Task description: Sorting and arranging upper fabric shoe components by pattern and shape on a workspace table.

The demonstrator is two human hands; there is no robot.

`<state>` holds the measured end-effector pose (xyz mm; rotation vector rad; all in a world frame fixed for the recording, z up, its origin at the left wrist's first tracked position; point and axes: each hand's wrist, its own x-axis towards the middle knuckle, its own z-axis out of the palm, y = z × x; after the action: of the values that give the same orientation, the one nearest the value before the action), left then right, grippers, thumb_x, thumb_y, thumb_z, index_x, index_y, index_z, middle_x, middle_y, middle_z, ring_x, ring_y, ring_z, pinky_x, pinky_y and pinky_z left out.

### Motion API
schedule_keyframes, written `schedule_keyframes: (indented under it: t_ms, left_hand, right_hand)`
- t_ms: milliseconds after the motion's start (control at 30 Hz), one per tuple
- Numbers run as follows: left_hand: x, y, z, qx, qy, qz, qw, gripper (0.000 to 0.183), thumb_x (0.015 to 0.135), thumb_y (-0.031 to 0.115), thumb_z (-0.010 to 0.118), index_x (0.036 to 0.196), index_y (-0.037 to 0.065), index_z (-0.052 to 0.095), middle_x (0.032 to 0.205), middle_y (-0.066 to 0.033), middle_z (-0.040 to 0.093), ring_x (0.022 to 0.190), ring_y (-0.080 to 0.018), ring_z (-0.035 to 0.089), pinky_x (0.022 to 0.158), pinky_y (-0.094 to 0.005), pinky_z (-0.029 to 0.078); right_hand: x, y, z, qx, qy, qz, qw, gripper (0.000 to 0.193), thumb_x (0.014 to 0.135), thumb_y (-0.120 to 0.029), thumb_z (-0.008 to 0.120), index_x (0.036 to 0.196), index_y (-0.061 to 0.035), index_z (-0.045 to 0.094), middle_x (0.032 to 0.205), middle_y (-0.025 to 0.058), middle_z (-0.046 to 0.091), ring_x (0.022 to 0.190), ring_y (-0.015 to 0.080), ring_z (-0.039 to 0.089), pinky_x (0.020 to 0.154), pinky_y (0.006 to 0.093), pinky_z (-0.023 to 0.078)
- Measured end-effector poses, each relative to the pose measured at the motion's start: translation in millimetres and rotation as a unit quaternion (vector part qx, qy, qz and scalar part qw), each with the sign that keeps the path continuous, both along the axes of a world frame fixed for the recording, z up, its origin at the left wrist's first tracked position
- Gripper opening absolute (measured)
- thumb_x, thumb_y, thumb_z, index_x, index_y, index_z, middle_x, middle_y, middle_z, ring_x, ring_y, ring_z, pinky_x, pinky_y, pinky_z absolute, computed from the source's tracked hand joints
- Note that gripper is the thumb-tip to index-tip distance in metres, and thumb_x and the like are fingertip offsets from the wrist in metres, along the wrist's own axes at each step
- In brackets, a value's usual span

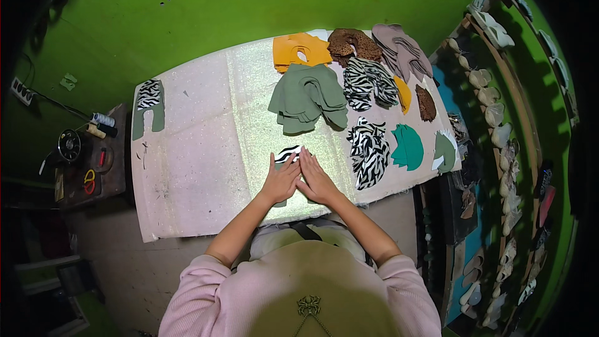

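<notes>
Both forearms come forward out of pink sleeves (203, 293), angling inward until the hands meet or nearly meet. The left hand (282, 181) and right hand (317, 181) lie palm down, spread flat with fingers stretched forward, the left's outermost finger splayed and the right thumb pointing toward the left hand; neither grasps anything. Under them, on the counter (193, 175) at the near side of the sage-green stack (309, 97), lies a zebra-print piece (288, 153), with green material (281, 203) showing below the palms. To the stack's near right lie a zebra-print pile (368, 153) and, farther right, teal pieces (407, 148). Well left of the stack is a zebra-and-green piece (150, 109). Beyond the stack are orange pieces (287, 50), with brown spotted pieces (352, 45) to its far right.
</notes>
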<state>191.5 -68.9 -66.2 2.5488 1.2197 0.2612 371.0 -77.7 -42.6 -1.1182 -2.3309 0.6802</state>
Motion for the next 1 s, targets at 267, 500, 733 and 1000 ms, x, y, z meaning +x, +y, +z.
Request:
schedule_keyframes:
  t_ms: [267,500,733,1000]
  left_hand:
    - [3.7,-6.5,6.4,0.025,-0.021,0.095,0.995,0.054,0.092,0.028,0.04,0.143,0.014,0.033,0.153,-0.005,0.023,0.141,-0.0341,0.018,0.099,-0.0736,-0.001]
    - [-10.1,-5.1,5.5,0.044,-0.003,0.092,0.995,0.058,0.092,0.028,0.04,0.146,0.01,0.026,0.153,-0.0053,0.021,0.142,-0.0323,0.015,0.1,-0.072,-0.005]
    - [-34.6,-0.8,13.1,0.048,0.02,0.072,0.996,0.058,0.091,0.032,0.044,0.145,0.014,0.029,0.153,-0.0024,0.023,0.14,-0.0321,0.018,0.102,-0.0709,-0.001]
    - [-60.7,5.9,16.0,0.039,0.055,0.007,0.998,0.059,0.09,0.035,0.047,0.145,0.022,0.03,0.153,-0.0014,0.022,0.14,-0.0311,0.019,0.103,-0.0717,0.005]
  right_hand:
    - [-12.3,3.6,-13.3,0.029,-0.038,-0.053,0.997,0.078,0.093,-0.045,0.042,0.143,0.0078,0.013,0.15,0.0261,0.016,0.14,0.0369,0.015,0.115,0.0434,0.012]
    - [-13.4,7.1,-17.2,0.067,-0.127,-0.034,0.989,0.071,0.094,-0.044,0.039,0.142,0.0063,0.023,0.149,0.0231,0.023,0.139,0.0358,0.02,0.113,0.0447,0.015]
    - [-13.9,4.7,-14.7,0.06,-0.107,-0.04,0.992,0.063,0.094,-0.04,0.043,0.143,-0.0038,0.029,0.148,0.0233,0.025,0.138,0.0364,0.023,0.112,0.0462,0.018]
    - [-15.3,6.9,-13.3,0.063,-0.107,-0.038,0.992,0.058,0.094,-0.041,0.043,0.142,-0.0107,0.035,0.148,0.0225,0.025,0.137,0.0378,0.025,0.111,0.0465,0.02]
